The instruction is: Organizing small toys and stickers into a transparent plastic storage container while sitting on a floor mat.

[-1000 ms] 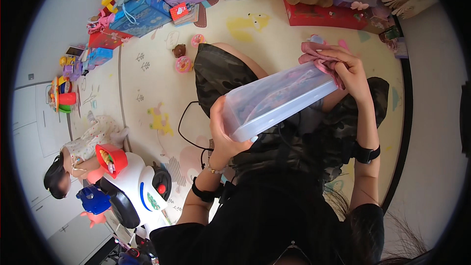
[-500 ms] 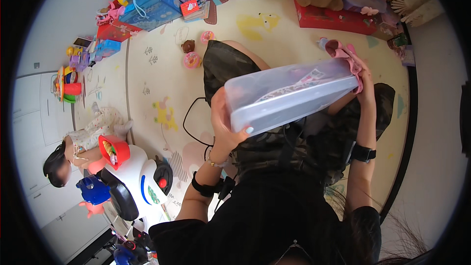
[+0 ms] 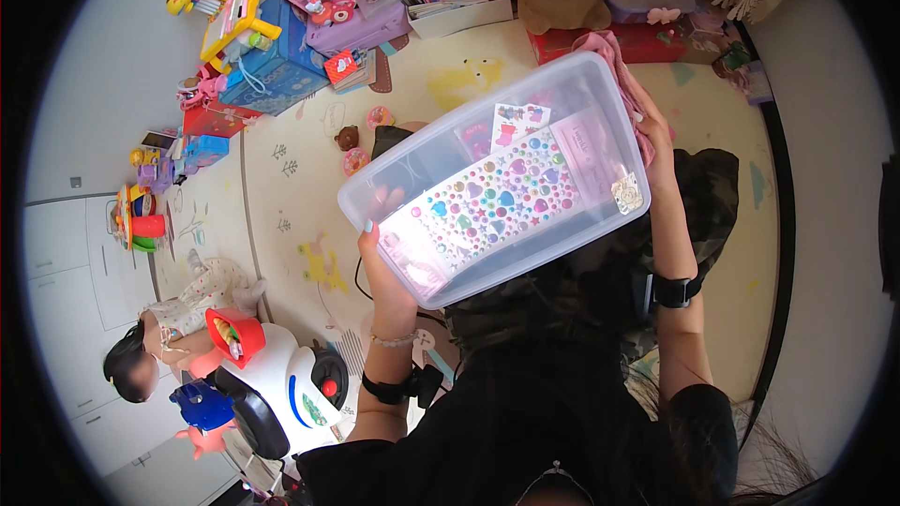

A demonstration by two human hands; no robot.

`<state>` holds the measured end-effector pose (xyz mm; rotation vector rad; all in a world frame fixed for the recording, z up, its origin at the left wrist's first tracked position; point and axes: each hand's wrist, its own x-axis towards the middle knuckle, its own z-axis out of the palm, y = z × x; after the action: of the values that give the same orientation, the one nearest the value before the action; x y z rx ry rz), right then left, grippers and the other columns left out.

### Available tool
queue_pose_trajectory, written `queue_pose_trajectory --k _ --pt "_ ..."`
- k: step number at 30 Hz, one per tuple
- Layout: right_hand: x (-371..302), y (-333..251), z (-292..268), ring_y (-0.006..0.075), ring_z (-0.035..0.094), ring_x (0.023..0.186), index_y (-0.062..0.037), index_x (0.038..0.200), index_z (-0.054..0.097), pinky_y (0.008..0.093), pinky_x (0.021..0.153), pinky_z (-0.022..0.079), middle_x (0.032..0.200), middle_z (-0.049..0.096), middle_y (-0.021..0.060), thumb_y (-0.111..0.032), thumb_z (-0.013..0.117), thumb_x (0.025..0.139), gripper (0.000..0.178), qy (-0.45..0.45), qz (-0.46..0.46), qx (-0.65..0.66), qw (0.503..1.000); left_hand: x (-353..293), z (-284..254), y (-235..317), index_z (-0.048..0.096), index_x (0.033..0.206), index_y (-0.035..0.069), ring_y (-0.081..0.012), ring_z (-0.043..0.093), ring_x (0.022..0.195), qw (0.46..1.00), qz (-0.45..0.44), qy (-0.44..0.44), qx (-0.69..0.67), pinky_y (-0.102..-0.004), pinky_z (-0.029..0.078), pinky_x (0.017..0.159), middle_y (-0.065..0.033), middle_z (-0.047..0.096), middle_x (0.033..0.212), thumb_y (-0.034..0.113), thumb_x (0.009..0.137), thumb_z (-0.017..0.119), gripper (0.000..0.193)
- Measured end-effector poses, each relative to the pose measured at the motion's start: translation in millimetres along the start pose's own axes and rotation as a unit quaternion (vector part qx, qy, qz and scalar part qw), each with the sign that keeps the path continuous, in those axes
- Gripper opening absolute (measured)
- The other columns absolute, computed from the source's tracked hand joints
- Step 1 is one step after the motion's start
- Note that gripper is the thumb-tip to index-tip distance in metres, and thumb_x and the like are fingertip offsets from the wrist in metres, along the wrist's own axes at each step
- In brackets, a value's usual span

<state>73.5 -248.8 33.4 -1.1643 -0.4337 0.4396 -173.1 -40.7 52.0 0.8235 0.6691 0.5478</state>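
A clear plastic storage box point(image 3: 487, 281) is held up over my lap, tilted so that its inside faces me. In it lie a sheet of coloured gem stickers point(image 3: 497, 197), a small picture sheet point(image 3: 520, 122) and other pinkish flat packs. My left hand point(image 3: 382, 267) grips the box's left end, thumb at the rim, with its fingers showing blurred through the plastic. At the right end my right hand point(image 3: 659, 145) is closed on a pink cloth point(image 3: 626, 84), pressed against the box wall; some of its fingers are hidden behind the cloth.
A child point(image 3: 187, 319) is at the left by a white ride-on toy point(image 3: 277, 365) with a red bucket point(image 3: 239, 335). Toys, a blue box point(image 3: 277, 61) and a white bin of books point(image 3: 459, 19) line the far side. Small round toys point(image 3: 354, 161) lie on the patterned mat point(image 3: 300, 187).
The box has tipped toward me and shifted left, so its contents now show. Both hands have kept hold, and the pink cloth has moved left with the right hand.
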Motion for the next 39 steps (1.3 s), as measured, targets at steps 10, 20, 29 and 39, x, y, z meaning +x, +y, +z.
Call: queue_pose_trajectory --k 10,20,29,39 --pt "-9.4 24.3 7.7 0.0240 0.046 0.124 0.0091 0.129 0.047 0.0333 0.106 0.032 0.134 0.048 0.0190 -0.012 0.042 0.078 0.055 0.106 -0.088 0.099 0.985 6.9 11.7 5.8 0.040 0.134 0.002 -0.0277 0.052 0.116 0.998 -0.055 0.042 -0.007 -0.0403 0.041 0.098 -0.0133 0.052 0.128 0.047 0.092 0.039 0.061" --pt "-9.8 13.1 47.2 0.0250 0.037 0.131 0.0010 0.131 0.050 0.0308 0.107 0.026 0.142 0.038 0.0186 0.004 0.039 0.085 0.047 0.203 -0.266 -0.148 0.931 3.5 15.7 5.6 0.044 0.130 0.005 -0.0254 0.053 0.113 0.992 -0.113 -0.020 -0.061 -0.0407 0.041 0.098 -0.0109 0.051 0.128 0.047 0.090 0.043 0.058" --pt "-58.5 32.5 99.2 0.0430 0.048 0.122 -0.0078 0.114 0.065 0.0451 0.100 0.041 0.133 0.049 0.0218 0.008 0.050 0.067 0.052 0.004 -0.316 -0.290 0.903 23.4 18.2 -13.2 0.045 0.130 0.015 -0.0248 0.055 0.114 0.954 -0.183 -0.078 -0.223 -0.0448 0.049 0.090 -0.0053 0.056 0.125 0.044 0.087 0.045 0.052" --pt "-5.0 20.1 86.1 0.0171 0.053 0.087 -0.0025 0.124 0.058 0.0266 0.072 0.042 0.137 0.043 0.0207 0.006 0.038 0.080 0.048 0.091 -0.175 -0.119 0.973 1.0 53.8 -32.9 0.030 0.140 0.011 -0.0248 0.041 0.128 0.994 -0.066 -0.022 -0.083 -0.0445 0.042 0.100 -0.0058 0.039 0.140 0.048 0.090 0.044 0.064"
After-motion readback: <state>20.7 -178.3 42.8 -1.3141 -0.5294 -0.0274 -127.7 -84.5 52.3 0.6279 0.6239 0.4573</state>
